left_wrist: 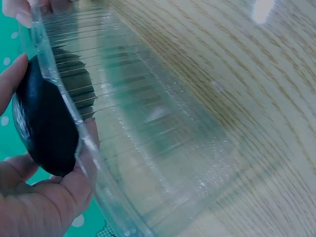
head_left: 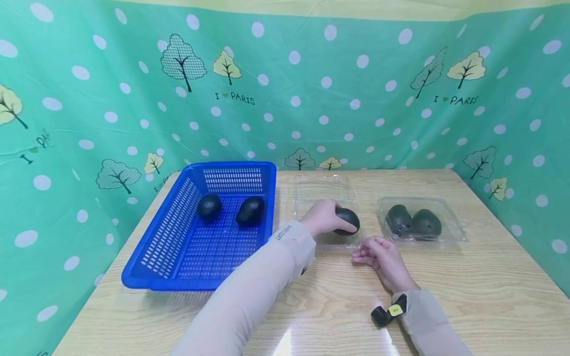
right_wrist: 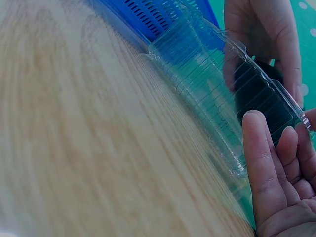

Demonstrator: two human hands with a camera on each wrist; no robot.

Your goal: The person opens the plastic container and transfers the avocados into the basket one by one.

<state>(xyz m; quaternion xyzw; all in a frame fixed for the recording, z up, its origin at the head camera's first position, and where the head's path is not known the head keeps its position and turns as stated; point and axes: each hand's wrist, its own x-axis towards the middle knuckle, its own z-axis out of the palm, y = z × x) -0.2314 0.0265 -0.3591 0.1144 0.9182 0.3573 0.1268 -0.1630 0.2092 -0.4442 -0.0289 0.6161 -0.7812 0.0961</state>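
My left hand (head_left: 324,217) grips a dark avocado (head_left: 347,221) at the opening of a clear plastic clamshell box (head_left: 331,241), whose lid (head_left: 323,187) lies folded back. In the left wrist view, thumb and fingers curl round the avocado (left_wrist: 47,118), partly behind the box's ribbed wall (left_wrist: 143,108). At the near right corner my right hand (head_left: 383,259) pinches the box's rim between thumb and fingers. The right wrist view shows this right hand (right_wrist: 291,192) beside the rim, with the avocado (right_wrist: 261,94) seen through the plastic.
To the left stands a blue plastic basket (head_left: 153,284) with two avocados (head_left: 209,206) inside. A second clear box (head_left: 451,230) on the right holds two avocados (head_left: 426,223). Behind the wooden table (head_left: 329,306) hangs a green dotted curtain (head_left: 276,59).
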